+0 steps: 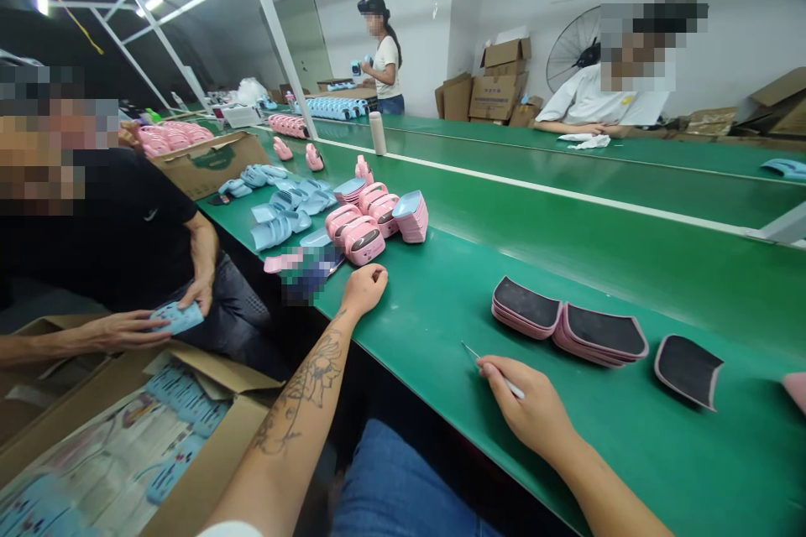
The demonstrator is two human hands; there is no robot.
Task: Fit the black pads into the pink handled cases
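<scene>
Right hand pinches a slim pick beside stacked black-and-pink pads, kept within reach. Left hand rests loosely curled, holding nothing, on the table.

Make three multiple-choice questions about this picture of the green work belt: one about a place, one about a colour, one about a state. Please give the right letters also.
1. Where does the single dark pad lie?
A. Right of the two pad stacks
B. Inside the cardboard box
C. On top of a pink case

2. What colour is that pad's top face?
A. Light blue
B. Black
C. White

3. What does the right hand hold?
A. A pink case
B. Nothing
C. A thin metal pick with a white handle

1: A, it lies apart, beyond the stacks.
2: B, the face is black inside a pink rim.
3: C, the pick shows between the fingers.
</scene>
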